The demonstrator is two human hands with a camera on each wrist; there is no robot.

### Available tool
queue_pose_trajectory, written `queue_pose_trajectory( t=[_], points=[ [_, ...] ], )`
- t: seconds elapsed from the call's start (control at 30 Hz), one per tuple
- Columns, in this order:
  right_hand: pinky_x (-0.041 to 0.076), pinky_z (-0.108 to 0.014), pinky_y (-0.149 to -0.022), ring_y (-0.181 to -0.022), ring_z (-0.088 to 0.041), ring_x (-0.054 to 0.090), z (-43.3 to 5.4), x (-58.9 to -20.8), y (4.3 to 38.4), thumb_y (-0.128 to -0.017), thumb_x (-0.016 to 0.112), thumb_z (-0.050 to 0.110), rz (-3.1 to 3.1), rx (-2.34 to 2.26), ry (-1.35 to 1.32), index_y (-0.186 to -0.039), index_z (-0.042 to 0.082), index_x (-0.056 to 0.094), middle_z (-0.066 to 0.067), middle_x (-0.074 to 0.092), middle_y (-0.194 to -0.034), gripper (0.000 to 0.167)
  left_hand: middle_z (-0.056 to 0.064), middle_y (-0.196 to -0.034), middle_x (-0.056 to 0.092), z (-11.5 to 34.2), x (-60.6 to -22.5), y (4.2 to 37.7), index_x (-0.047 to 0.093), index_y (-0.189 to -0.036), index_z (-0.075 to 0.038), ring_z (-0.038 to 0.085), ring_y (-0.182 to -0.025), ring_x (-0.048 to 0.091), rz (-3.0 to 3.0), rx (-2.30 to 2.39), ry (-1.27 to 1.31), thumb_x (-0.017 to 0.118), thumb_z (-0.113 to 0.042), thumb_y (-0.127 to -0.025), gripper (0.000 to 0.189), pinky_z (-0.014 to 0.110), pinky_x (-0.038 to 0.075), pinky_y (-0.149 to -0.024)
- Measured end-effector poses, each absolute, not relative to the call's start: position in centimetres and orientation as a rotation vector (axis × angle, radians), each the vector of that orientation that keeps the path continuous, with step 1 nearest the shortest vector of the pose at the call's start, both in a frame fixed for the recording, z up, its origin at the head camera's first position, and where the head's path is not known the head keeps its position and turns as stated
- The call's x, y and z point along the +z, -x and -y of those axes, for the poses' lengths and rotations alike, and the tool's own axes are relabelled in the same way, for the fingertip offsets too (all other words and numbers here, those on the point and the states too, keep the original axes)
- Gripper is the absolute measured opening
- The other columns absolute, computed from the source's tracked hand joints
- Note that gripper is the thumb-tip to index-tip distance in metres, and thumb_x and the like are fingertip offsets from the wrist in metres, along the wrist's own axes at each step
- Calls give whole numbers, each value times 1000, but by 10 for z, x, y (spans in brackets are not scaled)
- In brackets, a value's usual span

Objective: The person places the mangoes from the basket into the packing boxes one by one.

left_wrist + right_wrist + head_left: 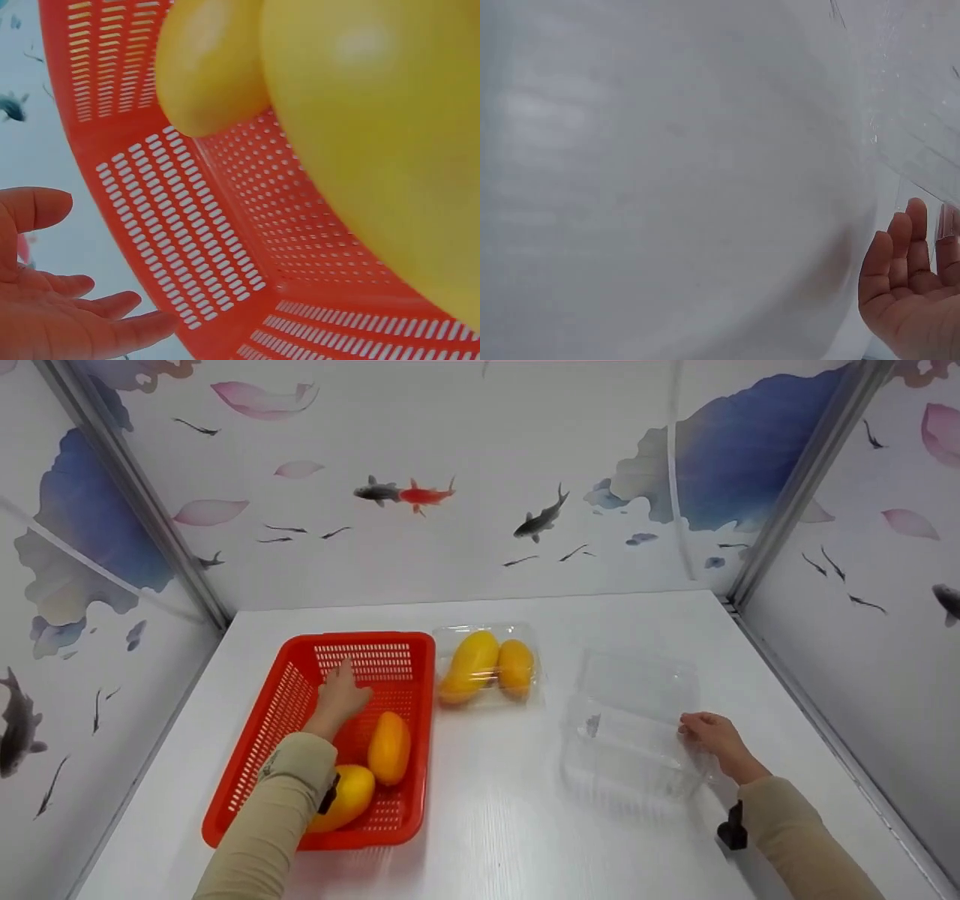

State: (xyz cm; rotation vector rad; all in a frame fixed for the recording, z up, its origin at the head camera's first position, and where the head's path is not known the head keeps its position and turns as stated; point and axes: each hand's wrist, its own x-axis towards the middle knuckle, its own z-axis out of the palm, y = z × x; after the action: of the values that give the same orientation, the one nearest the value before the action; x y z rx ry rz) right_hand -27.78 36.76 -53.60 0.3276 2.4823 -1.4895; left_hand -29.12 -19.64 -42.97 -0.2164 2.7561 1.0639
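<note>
Step in hand looks like L hand [343,703] reaching into the basket [401,834] while R hand [716,739] steadies the clear box [630,765]. Basket sits toward the L edge of the counter [495,825]; in its near half, a long mango [390,748] by the R wall and a round mango [354,799] nr the front wall, partly behind the L cuff [298,761]. L hand is over the far half, fingers spread, thumb well out, holding nothing; can't tell if a fingertip touches the mesh. R hand pinches the clear box's R side, though R wrist view doesn't show the thumb. That box is toward the counter's R edge, lid [637,682] apparently folded back to the far side. Mango box [517,631], w/ two mangoes [470,667] inside, is just R of the basket, nr the counter's far edge. To do it well: bring L hand back toward the front, prob. to the long mango 1st, as it's clear of the sleeve; palm from above, thumb one side, fingers the other, firm but gentle, since ripe fruit may bruise. Mind the cuff vs the round mango. R hand best kept light: thin plastic would likely flex or skid if squeezed.
</note>
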Motion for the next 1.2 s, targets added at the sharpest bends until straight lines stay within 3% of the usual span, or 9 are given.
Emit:
queue_pose_trajectory(
  t=[0.2,0.43,0.93,1.03,1.2],
  points=[
    [47,-20,-74,-80,-2,55,-363,-536,273,-95,47,23,-2449,-1634,-348,-131,-9,36,5,59,-91,49,30,-147,5,208,-435,286,1,-145,3,51,-131,9,-2723,1076,243,41,-15,-91,69,60,13,-106],
    [48,-16,-70,-75,3,57,-361,-536,269,-96,46,14,-2429,-1848,-325,-129,-8,32,13,59,-81,42,31,-146,9,218,-440,285,0,-144,3,49,-131,13,-2701,1082,284,41,-16,-92,69,60,15,-106],
    [49,-14,-71,-76,1,60,-342,-545,272,-93,50,12,-2497,-2092,-76,-116,-7,38,14,61,-77,31,32,-147,4,226,-441,283,-1,-143,6,48,-133,4,-2673,1069,282,38,-16,-91,69,58,11,-107],
    [50,-15,-71,-76,0,60,-336,-548,273,-93,51,10,-2503,-2104,-19,-111,-3,42,12,61,-78,24,31,-147,8,227,-443,281,2,-143,8,46,-134,10,-2677,1099,258,37,-14,-92,65,56,16,-107],
    [49,-16,-69,-74,-1,60,-316,-547,275,-94,49,7,-2512,-2059,-9,-114,-5,41,9,61,-79,25,31,-140,28,227,-448,280,24,-138,11,41,-121,37,-2714,1113,201,35,-10,-93,52,51,34,-99]
  ],
)
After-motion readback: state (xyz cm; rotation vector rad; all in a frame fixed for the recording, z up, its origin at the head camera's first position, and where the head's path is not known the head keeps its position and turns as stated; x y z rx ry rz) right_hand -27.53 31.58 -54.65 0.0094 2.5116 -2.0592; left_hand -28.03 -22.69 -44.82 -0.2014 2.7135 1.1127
